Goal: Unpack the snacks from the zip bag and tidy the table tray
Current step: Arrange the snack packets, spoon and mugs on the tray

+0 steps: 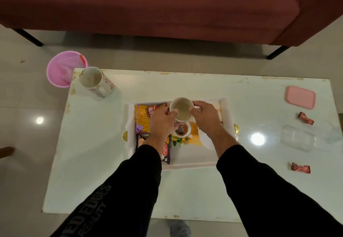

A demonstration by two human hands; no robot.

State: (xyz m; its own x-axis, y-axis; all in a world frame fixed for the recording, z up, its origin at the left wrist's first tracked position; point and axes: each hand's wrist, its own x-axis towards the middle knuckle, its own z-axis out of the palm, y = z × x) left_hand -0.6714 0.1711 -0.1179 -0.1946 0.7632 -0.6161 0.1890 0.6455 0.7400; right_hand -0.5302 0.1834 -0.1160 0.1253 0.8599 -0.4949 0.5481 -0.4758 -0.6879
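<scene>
A white tray (224, 106) with gold handles lies in the middle of the white table. Inside it, on the left, lie a yellow snack packet (142, 119) and a dark snack packet (167, 150). Both my hands hold a white cup (181, 107) above the tray's far part. My left hand (161, 123) grips its left side and my right hand (205, 118) grips its right rim. A clear zip bag (297, 138) lies flat at the table's right. Two red wrapped sweets (305, 118) (300, 168) lie near it.
A flowered mug (95, 81) stands at the table's far left corner, with a pink bin (63, 69) on the floor behind it. A pink lid (299, 97) lies at the far right. A maroon sofa (167, 4) spans the back.
</scene>
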